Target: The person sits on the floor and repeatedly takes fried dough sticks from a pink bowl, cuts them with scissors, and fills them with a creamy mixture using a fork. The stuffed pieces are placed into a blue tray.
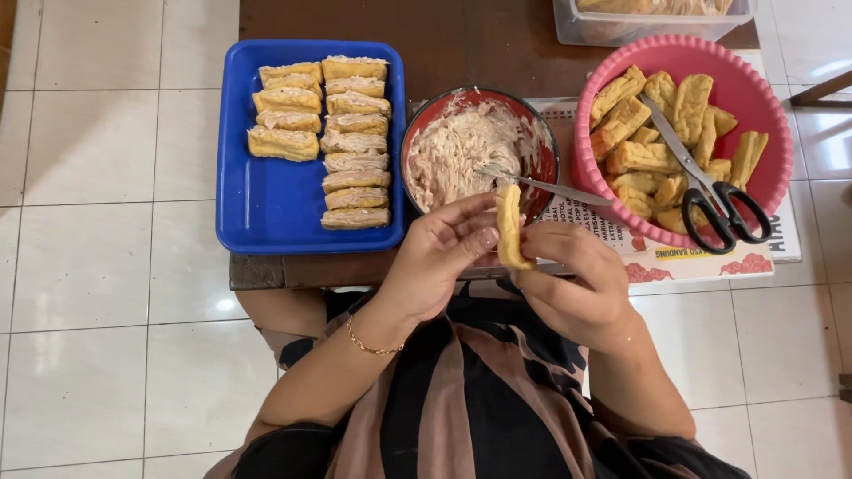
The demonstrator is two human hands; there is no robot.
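The brown table (461, 44) holds everything, and I tell each place from the red bowl (479, 151) in its middle. Left of the bowl sits a big blue tray (266, 204) with two rows of filled tofu pieces (355, 142). Right of the bowl is a pink basin (763, 80) full of plain fried tofu (643, 155), with black-handled scissors (710, 191) lying on top. Behind the basin stands a clear tub (577, 27). The red bowl holds a pale, creamy filling (461, 146), and a spoon (550, 186) rests in it. Just in front of the bowl, the left hand (435, 257) and right hand (577, 284) both pinch one tofu piece (509, 226), held upright. It looks like the stuffing step. Next, I think, a hand must take the spoon and scoop filling.
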